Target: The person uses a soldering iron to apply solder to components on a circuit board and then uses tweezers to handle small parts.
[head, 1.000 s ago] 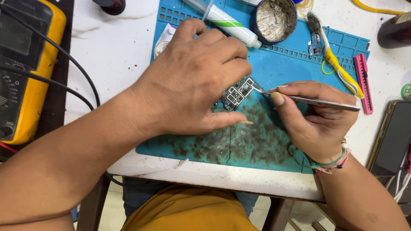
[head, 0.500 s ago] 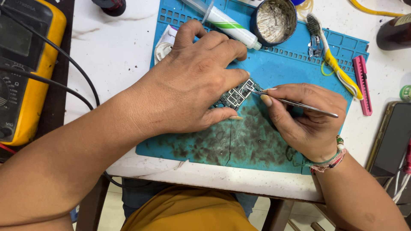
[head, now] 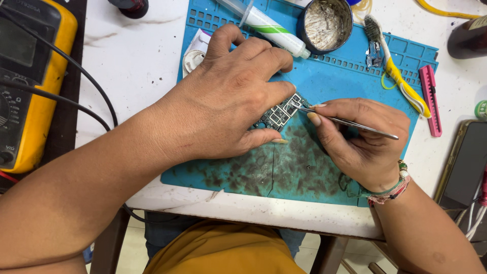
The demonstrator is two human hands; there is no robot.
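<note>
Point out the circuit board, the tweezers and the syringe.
circuit board (head: 280, 114), head view, on its exposed chip area.
tweezers (head: 355, 125), head view, on the metal shaft beside the right hand's fingers.
syringe (head: 269, 25), head view, on the white barrel.

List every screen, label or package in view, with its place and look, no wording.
Multimeter: far left, yellow casing, dark grey screen.
Syringe tube: top of the blue mat, white label with a green band.
Phone: right edge, dark blank screen.
</note>
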